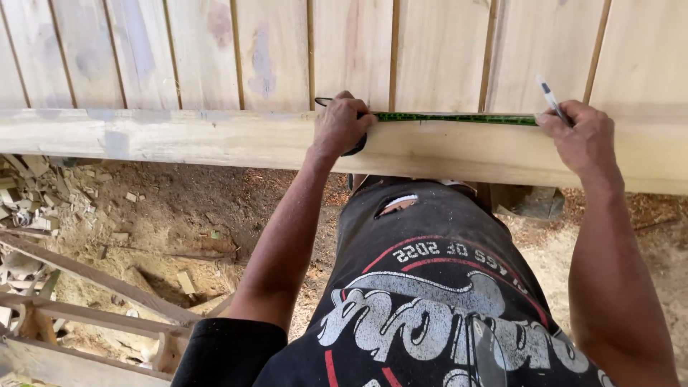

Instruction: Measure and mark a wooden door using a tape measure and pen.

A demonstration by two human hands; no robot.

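- Stretching flat between both hands along the top edge of the pale wooden beam (179, 140): a green measuring tape (459, 118).
- Pressing down on the tape's near end, left hand (340, 125), fingers curled tight over the dark tape case.
- Pinning the tape's far end at the right, right hand (582, 137), closed around a pen (552, 99) pointing upward.
- Standing just behind, upright planks (272, 50); lying below, sawdust and wood scraps (43, 193).
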